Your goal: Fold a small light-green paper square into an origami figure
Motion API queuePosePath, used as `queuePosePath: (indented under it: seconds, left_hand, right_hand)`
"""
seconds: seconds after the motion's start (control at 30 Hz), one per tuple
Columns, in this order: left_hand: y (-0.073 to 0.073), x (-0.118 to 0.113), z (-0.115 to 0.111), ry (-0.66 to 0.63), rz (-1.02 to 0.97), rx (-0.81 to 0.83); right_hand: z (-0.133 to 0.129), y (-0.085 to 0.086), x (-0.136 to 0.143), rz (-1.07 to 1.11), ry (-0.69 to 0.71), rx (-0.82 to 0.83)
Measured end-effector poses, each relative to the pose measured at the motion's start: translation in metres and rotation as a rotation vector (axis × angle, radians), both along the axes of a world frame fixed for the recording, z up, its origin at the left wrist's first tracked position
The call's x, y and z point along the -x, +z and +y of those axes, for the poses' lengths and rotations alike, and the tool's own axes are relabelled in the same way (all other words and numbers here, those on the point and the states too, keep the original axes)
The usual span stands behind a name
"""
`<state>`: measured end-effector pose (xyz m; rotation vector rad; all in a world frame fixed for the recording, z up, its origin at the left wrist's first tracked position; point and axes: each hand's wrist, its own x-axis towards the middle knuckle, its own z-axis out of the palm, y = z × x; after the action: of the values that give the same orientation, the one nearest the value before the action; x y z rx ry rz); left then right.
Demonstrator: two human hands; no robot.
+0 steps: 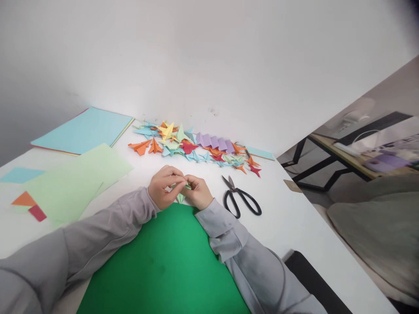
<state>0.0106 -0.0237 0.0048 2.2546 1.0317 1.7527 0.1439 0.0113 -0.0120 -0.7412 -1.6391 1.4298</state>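
My left hand point(166, 186) and my right hand point(198, 192) meet at the far edge of a green mat point(160, 261). Between them both sets of fingers pinch a small light green folded paper point(180, 198), partly hidden by the fingertips. Black-handled scissors point(240, 198) lie with blades parted to the right of my right hand. Beyond the hands, a row of small folded paper pieces point(188, 147) in several colours runs along the wall.
Light green sheets point(62, 189) and a stack of blue-topped paper point(87, 128) lie at the left, near orange point(24, 199) and red scraps point(37, 213). A black flat object point(314, 279) sits at the lower right. Past the table edge stand another table point(343, 159) and a grey cushioned seat point(376, 226).
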Motion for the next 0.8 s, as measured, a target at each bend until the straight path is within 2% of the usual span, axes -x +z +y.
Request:
queuePosePath:
  seconds: [0.13,0.27,0.4,0.53,0.8]
  left_hand:
    - [-0.002,0.002,0.002,0.016,-0.064,0.05]
    - [-0.007,0.008,0.007,0.033,-0.221,0.202]
    - [-0.013,0.01,0.011,-0.052,-0.28,0.331]
    - [-0.016,0.006,0.013,-0.129,-0.263,0.46]
    - [-0.011,0.002,0.012,-0.146,-0.383,0.656]
  right_hand:
    - [0.0,-0.001,0.0,0.005,-0.005,0.03]
    - [0.004,-0.003,-0.002,0.03,-0.07,0.154]
    - [0.006,-0.004,-0.003,0.078,-0.116,0.244]
    - [0.007,-0.005,-0.002,0.129,-0.146,0.269]
    - [0.007,-0.005,-0.003,0.145,-0.159,0.253]
